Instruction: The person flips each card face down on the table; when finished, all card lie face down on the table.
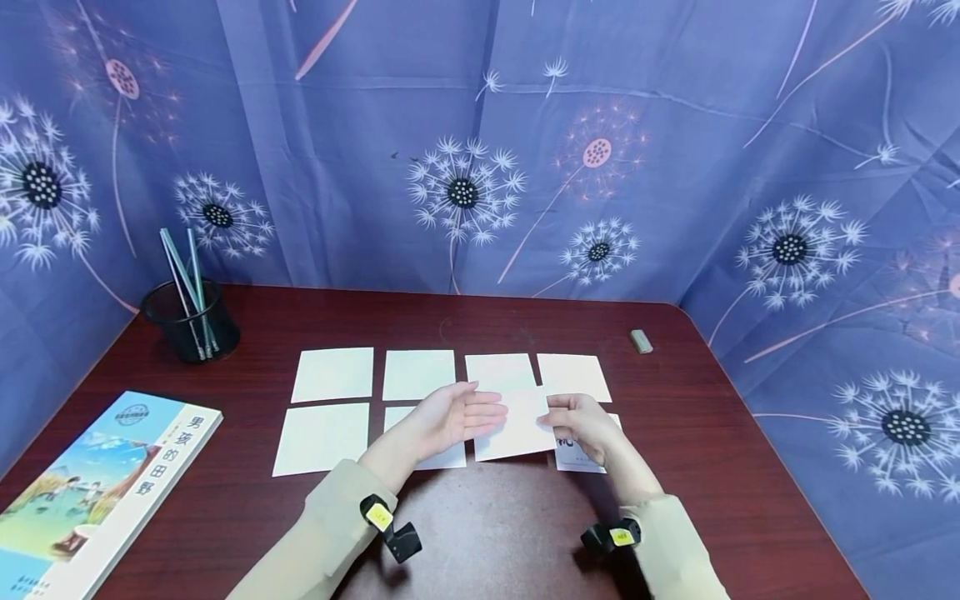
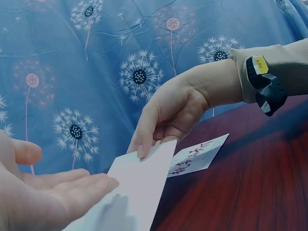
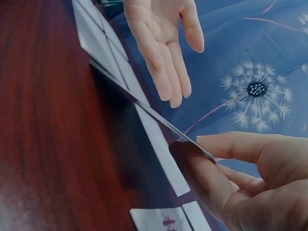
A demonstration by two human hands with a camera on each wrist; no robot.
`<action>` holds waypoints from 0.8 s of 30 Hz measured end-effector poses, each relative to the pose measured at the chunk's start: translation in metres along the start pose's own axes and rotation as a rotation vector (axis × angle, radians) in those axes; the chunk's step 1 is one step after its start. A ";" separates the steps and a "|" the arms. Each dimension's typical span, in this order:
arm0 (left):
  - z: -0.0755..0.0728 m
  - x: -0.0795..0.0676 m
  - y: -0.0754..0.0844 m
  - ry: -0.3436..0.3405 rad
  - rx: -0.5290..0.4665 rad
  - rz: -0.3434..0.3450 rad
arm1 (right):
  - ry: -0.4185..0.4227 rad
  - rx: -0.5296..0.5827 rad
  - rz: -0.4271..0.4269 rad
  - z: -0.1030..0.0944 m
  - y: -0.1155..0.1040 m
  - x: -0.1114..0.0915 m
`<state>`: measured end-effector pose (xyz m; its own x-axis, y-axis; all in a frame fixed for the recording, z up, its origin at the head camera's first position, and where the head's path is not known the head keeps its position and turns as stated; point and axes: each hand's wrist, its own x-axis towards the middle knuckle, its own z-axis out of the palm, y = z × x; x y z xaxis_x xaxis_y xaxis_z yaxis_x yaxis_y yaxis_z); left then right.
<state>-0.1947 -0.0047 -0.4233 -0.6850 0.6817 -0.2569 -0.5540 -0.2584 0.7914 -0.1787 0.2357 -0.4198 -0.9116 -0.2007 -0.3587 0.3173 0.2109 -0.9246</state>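
Note:
My right hand [image 1: 591, 427] pinches a blank white card [image 1: 513, 435] by its right edge, thumb on top and fingers underneath. The card is lifted and slants over the front row, seen nearly edge-on in the right wrist view [image 3: 156, 115]. My left hand [image 1: 448, 421] has its palm turned up and fingers straight, with the fingertips overlapping the card's left part in the head view. Partly covered by my right hand, a card with printed characters [image 1: 579, 458] lies on the table; its writing looks red in the left wrist view [image 2: 195, 156].
Several white cards lie in two rows, including a back-left card [image 1: 333, 373] and a front-left card [image 1: 321, 439]. A book [image 1: 112, 492] and a black mesh pen holder [image 1: 191, 325] with pencils stand left. An eraser [image 1: 641, 341] sits back right. Patterned cloth [image 1: 337, 167] hangs behind the table.

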 end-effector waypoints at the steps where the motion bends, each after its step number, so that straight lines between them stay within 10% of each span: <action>1: 0.000 0.000 -0.001 0.010 0.010 -0.007 | -0.004 -0.004 0.001 0.000 0.001 0.000; 24: -0.007 0.005 -0.014 0.097 0.037 -0.044 | -0.073 -0.103 -0.006 -0.023 0.010 0.001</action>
<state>-0.1942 -0.0026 -0.4397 -0.7042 0.6217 -0.3428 -0.5678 -0.2033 0.7977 -0.1828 0.2590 -0.4264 -0.8906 -0.2709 -0.3653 0.2802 0.3057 -0.9099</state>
